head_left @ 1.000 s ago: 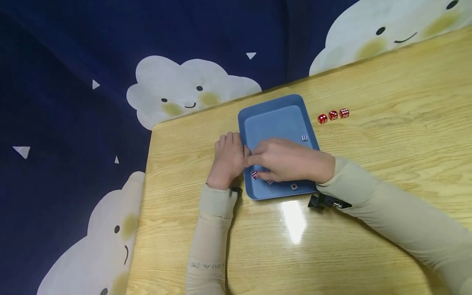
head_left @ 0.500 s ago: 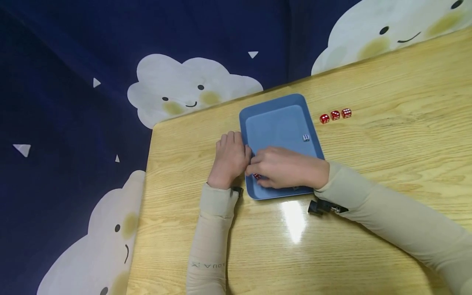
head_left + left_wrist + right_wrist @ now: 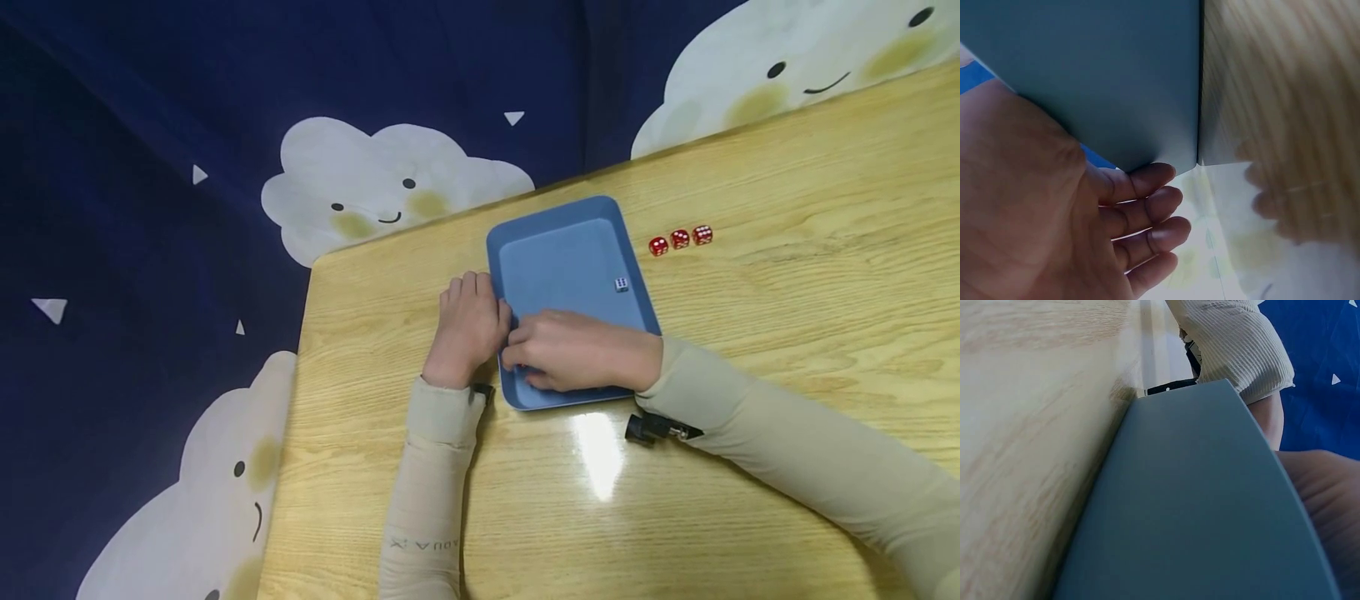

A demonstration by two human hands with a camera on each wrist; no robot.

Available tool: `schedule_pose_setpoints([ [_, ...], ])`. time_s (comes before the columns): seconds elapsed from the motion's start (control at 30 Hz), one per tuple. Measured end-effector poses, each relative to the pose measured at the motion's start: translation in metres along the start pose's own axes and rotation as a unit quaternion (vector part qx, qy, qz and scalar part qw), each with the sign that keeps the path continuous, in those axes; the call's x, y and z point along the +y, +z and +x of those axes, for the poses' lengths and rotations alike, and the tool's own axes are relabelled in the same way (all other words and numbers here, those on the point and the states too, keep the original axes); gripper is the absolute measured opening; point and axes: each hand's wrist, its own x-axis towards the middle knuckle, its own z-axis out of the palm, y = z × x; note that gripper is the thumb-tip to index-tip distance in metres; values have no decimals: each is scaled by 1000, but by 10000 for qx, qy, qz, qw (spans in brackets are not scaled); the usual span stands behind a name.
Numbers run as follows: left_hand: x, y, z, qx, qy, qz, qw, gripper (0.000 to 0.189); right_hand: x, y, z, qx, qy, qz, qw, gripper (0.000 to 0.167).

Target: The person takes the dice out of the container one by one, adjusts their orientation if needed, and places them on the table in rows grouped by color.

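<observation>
A blue tray [image 3: 551, 258] lies on the wooden table. My left hand [image 3: 468, 329] grips its left rim, thumb over the edge and the other fingers [image 3: 1154, 206] outside against the tray wall in the left wrist view. My right hand [image 3: 573, 350] reaches into the near half of the tray, fingers bent downward near the left wall. What lies under its fingertips is hidden, so I cannot tell whether it pinches a die. A white die [image 3: 621, 284] with dark pips sits by the tray's right wall. The right wrist view shows mainly the tray's outer wall [image 3: 1191, 500].
Three red dice [image 3: 680, 239] stand in a row on the table [image 3: 787, 333] right of the tray. A dark blue curtain [image 3: 450, 58] with cloud prints hangs behind the table's far and left edges. A black wrist mount [image 3: 656, 427] sits under the right cuff.
My right hand has moved toward the near side of the tray, and its fingers now cover the red die and white dice seen there earlier. My left hand has stayed on the rim.
</observation>
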Motion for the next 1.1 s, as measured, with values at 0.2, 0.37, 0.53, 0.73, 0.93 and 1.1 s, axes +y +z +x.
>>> schedule_pose_setpoints([
  [0.2, 0, 1, -1, 14, -12, 49, 10000, 28, 0, 1, -1, -58, 32, -28, 10000, 17],
  [0.37, 0, 1, -2, 24, -15, 41, 10000, 28, 0, 1, 0, -57, -2, -20, 10000, 19],
  [0.53, 0, 1, -1, 54, 6, 52, 10000, 28, 1, 1, 0, -30, -1, -18, 10000, 19],
  [0.73, 0, 0, -1, 112, 40, 46, 9999, 28, 1, 2, 0, -22, 33, -36, 10000, 18],
  [0.93, 0, 1, -1, 106, 33, 7, 9999, 27, 2, 3, 0, -5, 26, -8, 10000, 19],
  [1.1, 0, 1, -2, 138, 40, -15, 9999, 26, 3, 4, 0, 42, 16, -16, 10000, 19],
])
